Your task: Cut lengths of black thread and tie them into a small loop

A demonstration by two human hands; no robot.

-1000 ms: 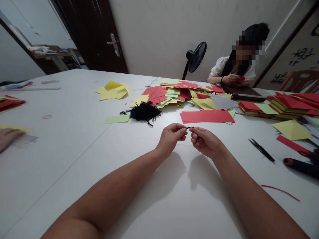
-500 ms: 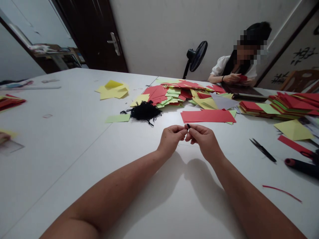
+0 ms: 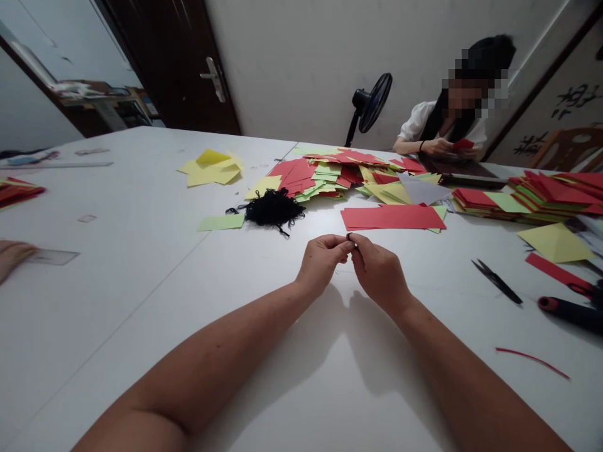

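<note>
My left hand (image 3: 321,260) and my right hand (image 3: 377,270) meet above the white table (image 3: 141,251), fingertips pressed together. Both pinch a short black string (image 3: 350,236), of which only a small dark bit shows between the fingers. A tangled pile of black strings (image 3: 273,209) lies just beyond my hands, next to a light green paper sheet (image 3: 221,222). Red paper strips (image 3: 391,218) lie behind my right hand.
Heaps of red, green and yellow paper (image 3: 339,172) cover the table's far side. Black scissors (image 3: 497,282), a red-tipped tool (image 3: 568,311) and a red paper sliver (image 3: 532,363) lie at right. A person (image 3: 447,135) sits opposite holding red paper. Another person's hand (image 3: 12,257) rests at left.
My hands have come together, so the string stretched between them a second ago is now bunched at my fingertips. The hand at the left edge drew back, then returned.
</note>
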